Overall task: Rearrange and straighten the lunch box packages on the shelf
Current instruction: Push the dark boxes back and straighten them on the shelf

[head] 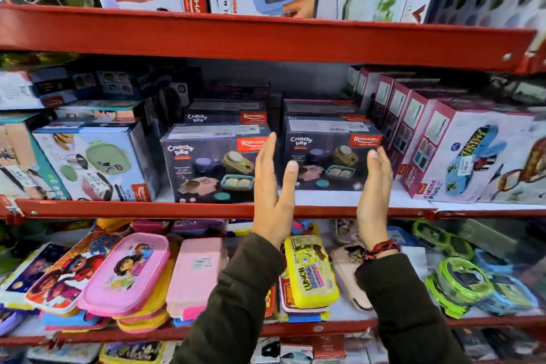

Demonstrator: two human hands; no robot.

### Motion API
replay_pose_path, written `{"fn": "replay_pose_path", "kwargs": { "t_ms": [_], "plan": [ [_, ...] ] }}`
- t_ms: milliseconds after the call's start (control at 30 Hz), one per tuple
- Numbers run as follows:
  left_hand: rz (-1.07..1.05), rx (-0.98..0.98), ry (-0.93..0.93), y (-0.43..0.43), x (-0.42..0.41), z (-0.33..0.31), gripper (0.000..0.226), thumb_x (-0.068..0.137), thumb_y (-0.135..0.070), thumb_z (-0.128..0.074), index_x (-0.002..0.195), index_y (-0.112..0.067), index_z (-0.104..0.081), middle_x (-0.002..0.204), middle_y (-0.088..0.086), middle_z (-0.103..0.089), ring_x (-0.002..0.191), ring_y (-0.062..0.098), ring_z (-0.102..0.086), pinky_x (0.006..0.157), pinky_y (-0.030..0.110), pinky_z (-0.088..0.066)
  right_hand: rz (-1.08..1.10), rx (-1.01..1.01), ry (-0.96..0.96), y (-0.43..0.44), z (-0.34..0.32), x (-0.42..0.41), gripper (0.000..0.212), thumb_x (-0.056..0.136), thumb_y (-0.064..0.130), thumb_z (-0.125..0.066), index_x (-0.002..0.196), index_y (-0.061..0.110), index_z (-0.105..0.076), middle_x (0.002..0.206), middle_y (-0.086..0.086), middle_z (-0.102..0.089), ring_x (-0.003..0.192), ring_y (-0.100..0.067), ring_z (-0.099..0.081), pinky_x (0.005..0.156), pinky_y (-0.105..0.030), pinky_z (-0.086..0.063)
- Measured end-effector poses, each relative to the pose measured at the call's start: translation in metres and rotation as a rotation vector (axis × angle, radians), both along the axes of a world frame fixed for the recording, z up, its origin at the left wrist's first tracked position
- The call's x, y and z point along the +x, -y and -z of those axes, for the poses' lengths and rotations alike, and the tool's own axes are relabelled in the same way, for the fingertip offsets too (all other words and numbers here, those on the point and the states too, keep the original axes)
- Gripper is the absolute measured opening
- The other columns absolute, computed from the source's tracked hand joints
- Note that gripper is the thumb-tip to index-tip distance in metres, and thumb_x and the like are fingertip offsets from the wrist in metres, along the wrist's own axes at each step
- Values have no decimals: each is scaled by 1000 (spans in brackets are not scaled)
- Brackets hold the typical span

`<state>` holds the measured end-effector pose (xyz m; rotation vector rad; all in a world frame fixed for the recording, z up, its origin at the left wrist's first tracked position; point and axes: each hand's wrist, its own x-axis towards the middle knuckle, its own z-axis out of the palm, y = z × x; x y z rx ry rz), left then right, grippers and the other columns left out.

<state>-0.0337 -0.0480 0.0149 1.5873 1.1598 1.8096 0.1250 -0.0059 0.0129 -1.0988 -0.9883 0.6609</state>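
While both hands are raised flat before the red middle shelf [206, 210], two dark Crunchy Bite boxes stand at its front edge — the left box [211, 164] and the right box [329, 154] — with two more like them stacked behind. The left hand [273, 189] and right hand [373, 192] flank the right box, fingers straight and together, palms facing inward, gripping nothing; whether they touch it is unclear.

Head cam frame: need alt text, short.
Two open hands, left hand and right hand, palms facing, flank a dark Crunchy Bite box on the red middle shelf. A matching box sits left; colourful lunch boxes fill the shelf below.
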Motion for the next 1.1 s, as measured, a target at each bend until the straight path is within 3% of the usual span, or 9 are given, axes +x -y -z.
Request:
{"fn": "replay_pose_path", "kwargs": {
  "t_ms": [100,200,467,600,633,767,867,1000,1100],
  "plan": [
    [-145,-2,27,-7,18,3,61,103,-46,-42,161,-28,-31,167,-9,-32,159,6,-23,131,26,-17,-5,-28,9,-13,2,21,60,105,50,-42,159,24,-33,167,3,-31,154,-11,-28,127,-34,-22],
    [-329,29,61,-14,25,7,56,103,-42,-43,156,-29,-38,156,-14,-37,154,9,-29,126,19,-17,-29,-41,5,-21,4,33,59,105,50,-42,159,26,-34,168,3,-29,153,-12,-29,118,-28,-23],
    [-237,7,24,-19,55,18,52,106,-33,-45,157,-29,-39,156,-11,-41,148,10,-38,127,42,-30,-129,-34,-8,-39,7,40,74,93,61,-46,158,25,-37,165,2,-38,152,-13,-35,124,-34,-27],
    [-125,-147,-19,-28,66,18,70,104,-45,-42,166,-29,-15,176,-10,-12,161,-2,-6,119,1,-3,-161,-57,-27,-42,8,44,72,97,59,-48,158,22,-36,163,0,-42,150,-14,-39,123,-34,-31],
    [-115,-183,-2,-32,68,17,72,104,-47,-41,167,-28,-11,177,-10,-6,161,-2,-2,117,0,-1,-170,-73,-33,-41,8,45,65,102,52,-46,158,20,-36,162,0,-43,148,-14,-40,120,-30,-33],
    [-143,-282,101,-48,68,8,70,110,-42,-41,167,-23,-6,178,-1,-4,162,8,0,131,31,-3,-211,-116,-23,-39,7,45,55,107,44,-40,154,15,-41,158,-3,-48,146,-16,-43,113,-25,-35],
    [-144,-284,141,-50,67,6,65,110,-41,-40,167,-22,-14,176,2,-14,164,16,-6,133,36,-6,-227,-133,-26,-37,8,48,61,105,53,-39,156,20,-39,163,-2,-43,148,-15,-39,125,-35,-28],
    [-165,-255,164,-42,63,15,53,112,-37,-38,162,-25,-29,170,0,-29,159,13,-23,133,39,-17,-211,-170,-60,-26,7,54,96,76,80,-43,155,25,-44,161,1,-47,150,-17,-41,128,-45,-27],
    [-201,-191,221,-33,61,20,47,112,-33,-37,157,-22,-41,157,-6,-45,148,8,-40,129,39,-30,-207,-179,-111,-18,7,61,74,89,71,-42,147,26,-52,153,2,-53,145,-18,-47,126,-45,-32]
  ]
}}
